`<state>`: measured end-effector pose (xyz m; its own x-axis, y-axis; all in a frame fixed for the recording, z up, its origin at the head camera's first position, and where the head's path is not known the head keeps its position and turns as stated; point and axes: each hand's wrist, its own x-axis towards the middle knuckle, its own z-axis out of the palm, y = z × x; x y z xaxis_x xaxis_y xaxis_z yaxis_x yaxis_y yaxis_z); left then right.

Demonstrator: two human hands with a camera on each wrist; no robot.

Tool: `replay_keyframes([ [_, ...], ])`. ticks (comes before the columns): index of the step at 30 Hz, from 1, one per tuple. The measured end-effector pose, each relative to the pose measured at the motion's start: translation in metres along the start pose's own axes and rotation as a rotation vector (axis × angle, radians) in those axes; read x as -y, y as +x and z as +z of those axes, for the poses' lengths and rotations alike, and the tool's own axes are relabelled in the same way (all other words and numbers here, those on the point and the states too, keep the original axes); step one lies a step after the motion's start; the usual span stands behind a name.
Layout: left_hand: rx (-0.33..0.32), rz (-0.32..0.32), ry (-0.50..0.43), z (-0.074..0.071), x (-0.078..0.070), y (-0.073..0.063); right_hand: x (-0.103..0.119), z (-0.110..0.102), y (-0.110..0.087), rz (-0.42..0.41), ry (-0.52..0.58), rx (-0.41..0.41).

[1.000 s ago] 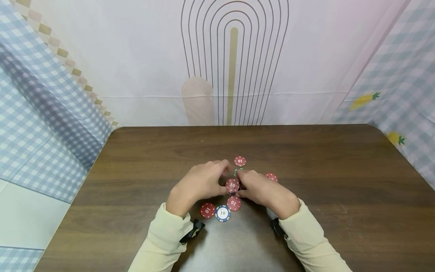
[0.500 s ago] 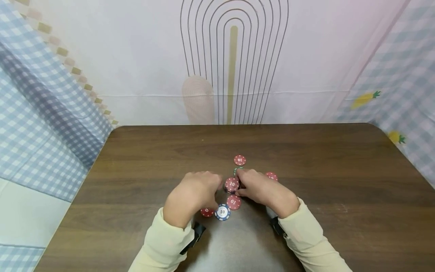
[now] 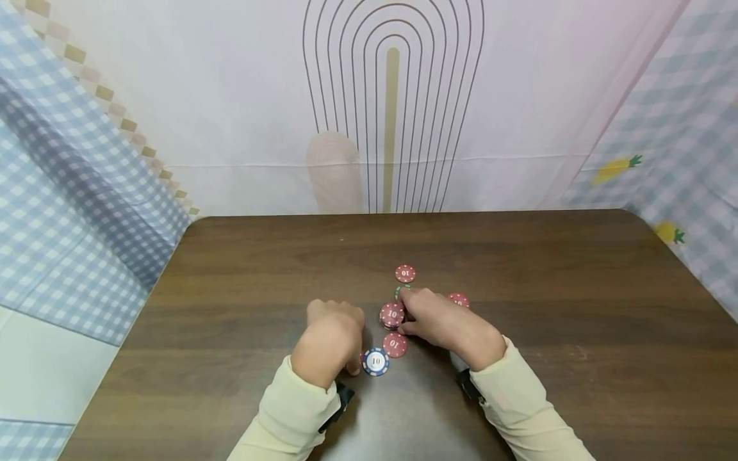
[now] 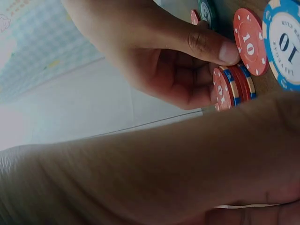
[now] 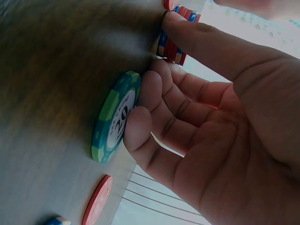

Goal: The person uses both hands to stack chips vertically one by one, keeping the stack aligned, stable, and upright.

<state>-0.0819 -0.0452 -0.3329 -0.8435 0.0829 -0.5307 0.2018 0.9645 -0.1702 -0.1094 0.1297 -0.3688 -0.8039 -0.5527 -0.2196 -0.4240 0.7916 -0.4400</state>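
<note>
The person's right hand (image 3: 448, 321) cups a short stack of chips (image 3: 391, 314) from its right side, thumb against the near edge and the lower fingertips curled about the other side. The top chip is red and reads 10; the left wrist view shows red and blue-and-cream edges layered beneath it. The index fingertip reaches past the stack to a green chip (image 5: 115, 119) marked 20, standing out clearly in the right wrist view.

The left hand (image 3: 330, 339) is to the left of the stack and apart from it, back uppermost, fingers pointing down. Its fingertips are hidden, so one cannot tell whether it holds anything. A sliver of a half-hidden red chip (image 3: 361, 358) shows at its inner edge, and a blue-and-white chip (image 3: 376, 362) lies flat just beside it. Between that chip and the stack, on the near side, lies a near red chip (image 3: 394, 345).

Beyond the green chip lies a far red chip (image 3: 405, 273), near neither palm, and a right-hand red chip (image 3: 459, 299) shows partly behind the right hand. Everything rests on a brown wooden table (image 3: 259, 275), with pale yellow sleeves (image 3: 530, 390) reaching in from the near side
</note>
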Motion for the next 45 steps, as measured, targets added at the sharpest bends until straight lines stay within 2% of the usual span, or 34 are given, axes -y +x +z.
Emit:
replay_keyframes([
  [14, -0.021, -0.002, 0.032, 0.001, -0.010, -0.001, 0.001, 0.001, 0.000, 0.000, -0.008, -0.014],
  [19, -0.011, 0.003, 0.044, 0.002, -0.012, -0.002, 0.001, 0.001, -0.001, 0.022, -0.005, 0.001],
  [29, -0.011, 0.012, 0.045, 0.002, -0.011, -0.004, 0.000, 0.002, 0.001, 0.014, -0.009, -0.013],
  [34, -0.060, 0.018, 0.030, 0.001, -0.009, -0.003, 0.000, 0.002, 0.001, 0.014, -0.010, -0.011],
  [38, -0.117, 0.033, -0.020, 0.000, -0.006, -0.004, 0.001, 0.002, 0.001, 0.015, -0.015, -0.012],
  [45, -0.166, 0.068, -0.192, -0.001, -0.001, -0.005, 0.001, 0.001, 0.001, 0.016, -0.009, -0.005],
])
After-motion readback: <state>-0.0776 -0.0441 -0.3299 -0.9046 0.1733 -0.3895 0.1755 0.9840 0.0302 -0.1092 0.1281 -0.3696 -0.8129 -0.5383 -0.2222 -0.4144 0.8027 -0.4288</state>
